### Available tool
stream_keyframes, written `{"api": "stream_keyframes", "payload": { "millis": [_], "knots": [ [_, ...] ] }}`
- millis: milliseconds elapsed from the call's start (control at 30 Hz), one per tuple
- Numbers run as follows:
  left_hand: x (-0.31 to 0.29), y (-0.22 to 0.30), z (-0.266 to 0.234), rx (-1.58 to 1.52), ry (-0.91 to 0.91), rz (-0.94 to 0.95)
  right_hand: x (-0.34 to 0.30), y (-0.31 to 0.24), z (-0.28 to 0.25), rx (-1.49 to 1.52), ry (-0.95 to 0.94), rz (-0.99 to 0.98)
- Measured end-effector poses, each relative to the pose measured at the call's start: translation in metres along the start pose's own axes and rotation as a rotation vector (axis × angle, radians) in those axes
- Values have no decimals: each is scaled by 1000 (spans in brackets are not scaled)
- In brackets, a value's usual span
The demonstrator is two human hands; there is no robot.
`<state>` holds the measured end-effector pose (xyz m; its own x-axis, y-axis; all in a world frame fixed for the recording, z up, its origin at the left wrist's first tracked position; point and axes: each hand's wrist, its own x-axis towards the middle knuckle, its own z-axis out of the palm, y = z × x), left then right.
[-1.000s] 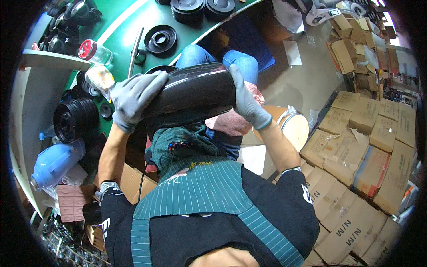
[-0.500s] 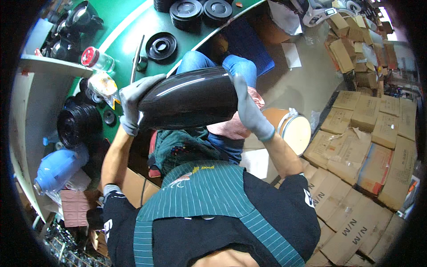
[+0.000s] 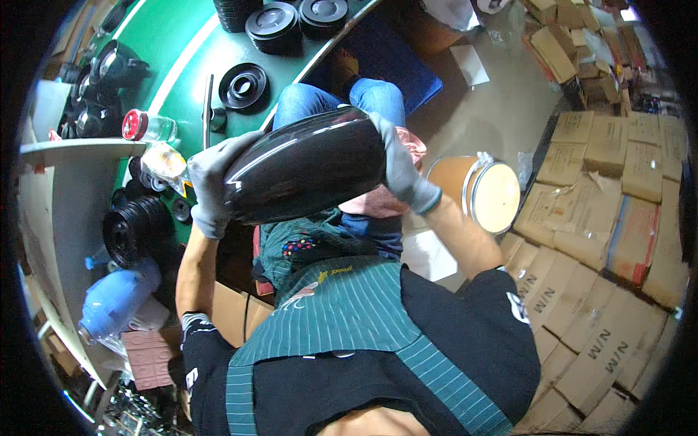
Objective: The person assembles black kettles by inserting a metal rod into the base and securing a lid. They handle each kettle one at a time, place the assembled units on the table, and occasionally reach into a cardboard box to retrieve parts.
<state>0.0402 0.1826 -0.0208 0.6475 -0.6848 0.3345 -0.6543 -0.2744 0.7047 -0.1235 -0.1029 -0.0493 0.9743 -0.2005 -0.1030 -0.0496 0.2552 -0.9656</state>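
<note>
A glossy black, barrel-shaped shell [image 3: 309, 167] lies sideways above my lap, tilted so that its right end is higher. My left hand [image 3: 212, 178], in a grey glove, grips its left end. Around the right end closes my right hand [image 3: 401, 168], gloved the same way. The palms and some fingertips are hidden by the shell and the gloves. Beneath it are my jeans [image 3: 378, 100], a pink cloth [image 3: 374, 200] and a dark green cloth [image 3: 291, 236].
A green table [image 3: 185, 80] holds black round lids [image 3: 272, 25], a black disc part [image 3: 243, 87], a red-capped clear jar [image 3: 149, 126] and stacked black rings [image 3: 134, 229]. Cardboard boxes [image 3: 582, 218] fill the right side, near a brown drum [image 3: 496, 196]. A blue bag [image 3: 120, 298] sits at left.
The shell stays between both hands but is tilted more, its left end shifted slightly lower. The whole view has turned a little, moving the table items leftward.
</note>
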Motion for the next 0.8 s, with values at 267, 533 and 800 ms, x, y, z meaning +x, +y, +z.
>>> {"api": "stream_keyframes", "payload": {
  "millis": [267, 533, 800],
  "knots": [
    [-36, 17, 122, 61, 81, 63, 64, -71, -58, -494, -155, -162],
    [-35, -113, 72, 786, 404, -215, 55, 15, -8, -851, -309, -364],
    [8, -93, 22, 50, 346, -626, 57, 20, 6, 286, 115, -73]
  ]
}}
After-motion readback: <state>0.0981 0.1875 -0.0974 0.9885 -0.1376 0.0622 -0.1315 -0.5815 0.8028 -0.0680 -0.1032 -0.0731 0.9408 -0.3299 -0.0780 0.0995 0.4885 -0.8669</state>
